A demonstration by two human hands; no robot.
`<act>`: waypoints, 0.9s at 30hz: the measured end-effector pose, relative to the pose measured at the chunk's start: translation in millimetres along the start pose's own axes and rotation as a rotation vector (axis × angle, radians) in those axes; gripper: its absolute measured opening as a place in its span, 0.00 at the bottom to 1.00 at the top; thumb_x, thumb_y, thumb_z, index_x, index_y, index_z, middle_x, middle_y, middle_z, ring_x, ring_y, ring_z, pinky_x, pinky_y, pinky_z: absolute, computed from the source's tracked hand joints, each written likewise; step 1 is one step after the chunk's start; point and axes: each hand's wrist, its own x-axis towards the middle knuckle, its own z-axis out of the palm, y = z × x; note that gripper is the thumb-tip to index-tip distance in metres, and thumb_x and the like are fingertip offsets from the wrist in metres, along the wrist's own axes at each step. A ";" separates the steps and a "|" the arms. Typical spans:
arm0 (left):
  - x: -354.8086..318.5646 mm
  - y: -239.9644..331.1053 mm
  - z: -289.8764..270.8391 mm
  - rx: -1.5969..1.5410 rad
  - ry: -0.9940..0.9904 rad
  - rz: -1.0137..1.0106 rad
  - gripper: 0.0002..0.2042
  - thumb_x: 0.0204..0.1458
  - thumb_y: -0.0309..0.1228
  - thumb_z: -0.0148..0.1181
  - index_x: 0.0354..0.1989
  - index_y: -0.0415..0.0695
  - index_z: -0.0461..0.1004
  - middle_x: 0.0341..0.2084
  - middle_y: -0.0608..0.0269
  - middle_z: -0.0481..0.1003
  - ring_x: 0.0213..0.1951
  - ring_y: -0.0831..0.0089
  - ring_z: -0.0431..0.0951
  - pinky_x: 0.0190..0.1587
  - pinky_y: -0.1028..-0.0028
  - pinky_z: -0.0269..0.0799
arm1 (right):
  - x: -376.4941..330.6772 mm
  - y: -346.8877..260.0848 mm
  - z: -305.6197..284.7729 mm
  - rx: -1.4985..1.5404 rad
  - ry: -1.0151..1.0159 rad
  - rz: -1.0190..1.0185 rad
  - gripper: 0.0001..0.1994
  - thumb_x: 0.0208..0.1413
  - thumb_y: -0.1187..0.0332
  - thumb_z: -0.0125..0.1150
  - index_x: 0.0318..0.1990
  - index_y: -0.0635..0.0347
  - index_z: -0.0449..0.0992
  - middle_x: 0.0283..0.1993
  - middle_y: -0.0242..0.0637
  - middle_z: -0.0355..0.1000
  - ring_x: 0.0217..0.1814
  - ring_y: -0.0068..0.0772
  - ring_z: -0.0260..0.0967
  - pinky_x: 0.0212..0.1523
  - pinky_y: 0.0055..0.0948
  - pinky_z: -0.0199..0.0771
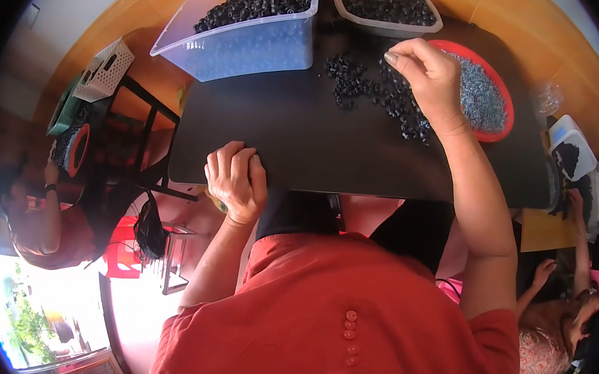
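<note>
My right hand (432, 79) is raised over the right part of the dark table (258, 126), thumb and forefinger pinched together. Anything between those fingertips is too small to make out. Below and beside it lies a loose pile of small black ring-like pieces (351, 83). Partly behind my right wrist, a red round tray (498, 95) holds many small silvery-blue pieces (480, 93). My left hand (236, 182) rests closed at the table's near left edge, its fingers curled so that the palm is hidden.
A large clear bin (252, 52) and a smaller tub (391, 28), both with black pieces, stand at the far side. Another person (50, 223) works at the left near white baskets (105, 68); one more (561, 328) sits at the lower right.
</note>
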 end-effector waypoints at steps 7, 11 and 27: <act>3.9 0.6 -3.4 -0.039 0.010 0.003 0.06 0.47 0.23 0.58 0.34 0.40 0.76 0.37 0.55 0.76 0.38 0.58 0.74 0.45 0.64 0.68 | 4.6 7.9 -2.4 -0.024 0.030 0.078 0.02 0.55 0.76 0.66 0.34 0.65 0.79 0.29 0.26 0.77 0.32 0.12 0.71 0.35 0.17 0.71; 5.1 -3.4 -1.2 -0.030 0.027 0.020 0.06 0.46 0.24 0.59 0.33 0.41 0.76 0.36 0.57 0.75 0.37 0.59 0.74 0.42 0.65 0.66 | 4.5 13.5 1.3 -0.007 0.094 0.048 0.02 0.55 0.77 0.66 0.35 0.65 0.79 0.29 0.24 0.75 0.31 0.11 0.68 0.34 0.16 0.69; 11.6 1.0 -4.0 -0.048 0.002 -0.023 0.08 0.43 0.21 0.61 0.33 0.40 0.76 0.36 0.55 0.75 0.37 0.59 0.74 0.41 0.65 0.68 | 5.8 -9.5 -0.8 -0.051 -0.075 0.063 0.04 0.55 0.78 0.66 0.38 0.67 0.78 0.31 0.32 0.76 0.33 0.16 0.71 0.35 0.18 0.70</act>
